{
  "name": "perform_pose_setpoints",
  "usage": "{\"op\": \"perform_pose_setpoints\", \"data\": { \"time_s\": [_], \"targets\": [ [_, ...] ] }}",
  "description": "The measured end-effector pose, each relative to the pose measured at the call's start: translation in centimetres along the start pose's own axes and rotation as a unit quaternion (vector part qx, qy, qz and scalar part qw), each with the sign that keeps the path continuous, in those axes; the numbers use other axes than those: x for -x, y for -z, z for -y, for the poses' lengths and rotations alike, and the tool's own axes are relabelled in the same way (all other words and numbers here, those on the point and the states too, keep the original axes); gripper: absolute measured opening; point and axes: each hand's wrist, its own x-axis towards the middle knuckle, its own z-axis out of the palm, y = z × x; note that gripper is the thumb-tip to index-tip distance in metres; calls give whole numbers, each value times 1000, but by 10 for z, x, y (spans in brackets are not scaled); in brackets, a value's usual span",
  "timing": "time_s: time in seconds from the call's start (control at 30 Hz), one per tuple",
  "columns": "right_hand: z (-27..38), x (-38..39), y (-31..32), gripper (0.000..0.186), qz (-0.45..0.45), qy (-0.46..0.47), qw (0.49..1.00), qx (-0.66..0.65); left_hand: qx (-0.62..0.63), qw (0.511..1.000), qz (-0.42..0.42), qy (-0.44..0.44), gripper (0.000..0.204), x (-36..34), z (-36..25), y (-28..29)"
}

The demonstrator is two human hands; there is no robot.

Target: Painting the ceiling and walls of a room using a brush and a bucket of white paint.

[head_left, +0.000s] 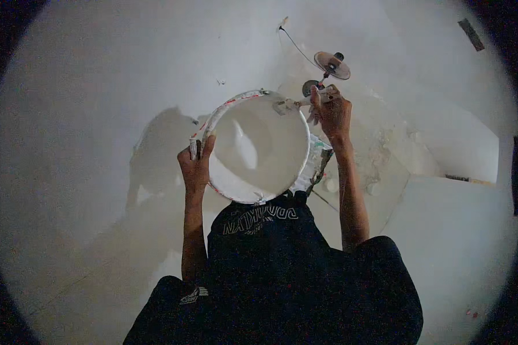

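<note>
A round white bucket (258, 195) with pale contents stands or is held in front of my body. My left hand (194, 167) is closed on its left rim, thumb over the edge. At the far right rim my right hand (334, 115) grips the light handle of a tool that looks like a putty knife (285, 107). The tool's pale, smeared blade sits at or just inside the bucket's edge; whether it touches the rim I cannot tell. White residue and red marks show along the bucket's upper left edge.
Past my right hand, a round fitting (334, 64) with a dark centre hangs on a thin wire from the pale wall. A crumpled bag (313, 167) lies beside the bucket. Whitish smears and lumps mark the floor (380, 155) to the right. A dark strip (471, 34) shows far right.
</note>
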Motion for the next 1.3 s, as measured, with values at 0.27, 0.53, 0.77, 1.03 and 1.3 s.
{"op": "perform_pose_setpoints", "data": {
  "time_s": [0.27,0.53,0.77,1.03,1.3],
  "targets": [
    [16,-6,27,36,-43,0,999,28,-50,998,-14,-27,45,2,2,-6],
    [26,4,69,23,-93,18,994,-56,-18,1000,-8,5,46,5,1,-12],
    [7,50,72,18,-12,-24,956,-293,27,999,-20,14,48,2,11,-10],
    [-30,59,42,16,9,-56,941,-334,4,1000,-8,25,46,9,3,-12],
    [-48,43,50,18,3,-4,988,-155,-1,1000,-5,18,39,8,0,-12]
  ]
}}
